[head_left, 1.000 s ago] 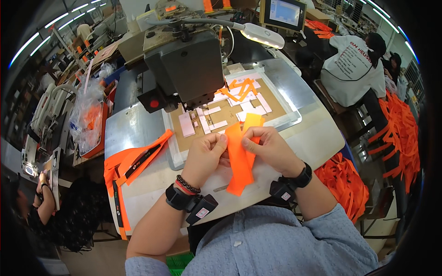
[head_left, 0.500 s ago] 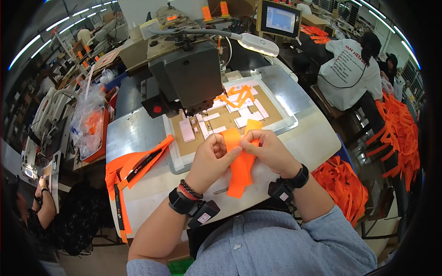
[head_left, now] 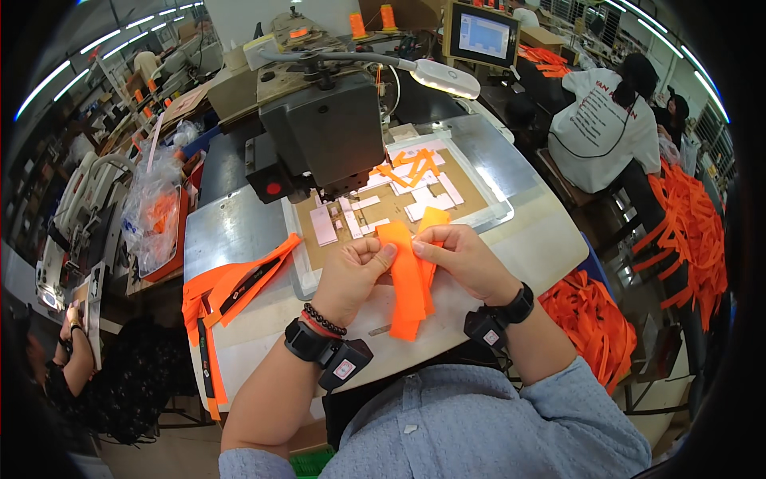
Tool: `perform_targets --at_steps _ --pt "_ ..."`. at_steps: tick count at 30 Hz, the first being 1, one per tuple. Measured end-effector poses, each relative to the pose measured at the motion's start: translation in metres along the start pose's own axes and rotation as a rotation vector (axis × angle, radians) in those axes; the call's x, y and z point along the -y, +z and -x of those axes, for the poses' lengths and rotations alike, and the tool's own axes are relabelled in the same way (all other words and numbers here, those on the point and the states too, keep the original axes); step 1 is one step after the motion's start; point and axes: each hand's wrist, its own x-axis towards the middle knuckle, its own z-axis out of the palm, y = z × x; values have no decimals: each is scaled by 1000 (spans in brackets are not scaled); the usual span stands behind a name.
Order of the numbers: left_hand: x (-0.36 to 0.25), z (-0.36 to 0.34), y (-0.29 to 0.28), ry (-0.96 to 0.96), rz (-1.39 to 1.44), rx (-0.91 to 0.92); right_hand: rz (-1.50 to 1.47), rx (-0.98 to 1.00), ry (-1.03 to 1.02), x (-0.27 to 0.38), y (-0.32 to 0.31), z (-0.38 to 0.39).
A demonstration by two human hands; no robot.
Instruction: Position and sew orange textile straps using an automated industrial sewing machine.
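Two overlapping pieces of orange webbing strap hang between my hands, over the near edge of the machine table. My right hand pinches the strap's upper part between thumb and fingers. On the other side, my left hand is closed, its fingers curled and its thumb pressed on the strap's left edge. Just beyond my hands lies the sewing template board, brown with white and pink pads and several loose orange strips on it. Above the board hangs the dark head of the sewing machine.
Orange straps with black labels lie at the table's left. A heap of orange straps sits at the right, below the table. A lit lamp and a screen stand behind. Co-workers sit at the left and right.
My left hand has shifted left, its thumb sliding from the strap's middle to its left edge. The strap's upper end now lies flatter. My right hand stays nearly in place.
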Motion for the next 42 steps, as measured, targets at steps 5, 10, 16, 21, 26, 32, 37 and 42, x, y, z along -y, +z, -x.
perform_targets --at_steps 5,10,16,21,26,32,37,42 --pt "3 0 -1 10 -12 23 24 -25 -12 -3 2 0" --pt "-2 0 2 -27 -126 -27 175 -94 -5 -1 -2 1" --pt "3 -6 -8 33 -283 -175 -10 -310 -87 -11 -9 -5" --pt "1 -10 -10 158 203 -205 -191 -499 -125 -4 -8 -5" --pt "-22 1 20 354 331 -289 -50 -466 -118 -9 -9 -5" --pt "10 -1 8 41 90 17 136 -143 -118 -11 -5 -4" --pt "8 -3 -3 -13 53 -76 123 -105 -68 -6 -2 -2" --pt "8 -4 -3 56 86 -187 159 -199 -77 -11 -4 -4"
